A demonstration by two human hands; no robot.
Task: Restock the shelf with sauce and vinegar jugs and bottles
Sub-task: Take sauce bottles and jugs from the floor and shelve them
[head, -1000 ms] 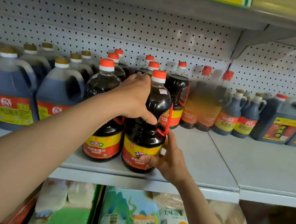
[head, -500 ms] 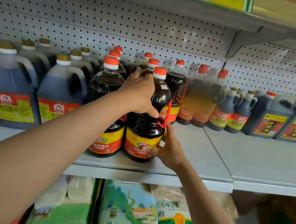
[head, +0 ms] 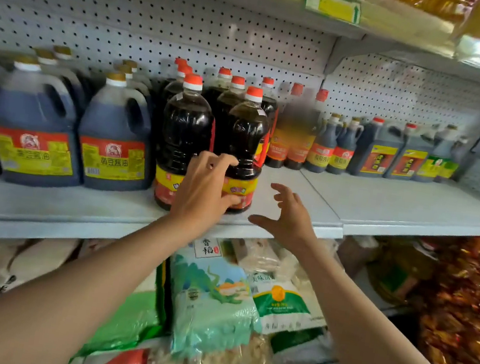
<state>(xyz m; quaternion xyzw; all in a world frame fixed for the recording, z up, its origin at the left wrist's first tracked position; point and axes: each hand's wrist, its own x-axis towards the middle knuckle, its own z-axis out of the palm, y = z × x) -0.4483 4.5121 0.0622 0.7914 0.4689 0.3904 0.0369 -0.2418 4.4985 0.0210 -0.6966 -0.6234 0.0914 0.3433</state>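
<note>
The fingers (head: 225, 161) of the left hand (head: 201, 190) curl round the lower body of the dark, clear-plastic sauce bottle with an orange cap and a yellow-and-red label (head: 246, 139), thumb low against the label — a grasping hold, low on the bottle. The fingers (head: 277, 192) of the right hand (head: 288, 217) are released: spread and slightly bent, just beside the bottle on its right and holding nothing.

That bottle stands upright near the front edge of the pale grey metal shelf (head: 318, 193), touching or nearly touching a matching dark bottle with an orange cap (head: 186, 124) on its left, with more of the same kind ranked behind.

The step looks like the final seating of this bottle in its row. To do it well, I would keep the grip low, so that a push slides the base instead of tipping the tall body, and set it flush with its neighbour, label forward. The open right hand is well placed as a guard in case the bottle leans toward the bare stretch of shelf on that side. Let go only once the base sits flat and back from the edge.

Further out, large blue-grey handled jugs with yellow-and-red labels (head: 33, 126) fill the left of the shelf — smaller dark bottles and squat jugs (head: 375, 153) line the right rear. Below, bagged goods (head: 212, 299) crowd the lower shelf.
</note>
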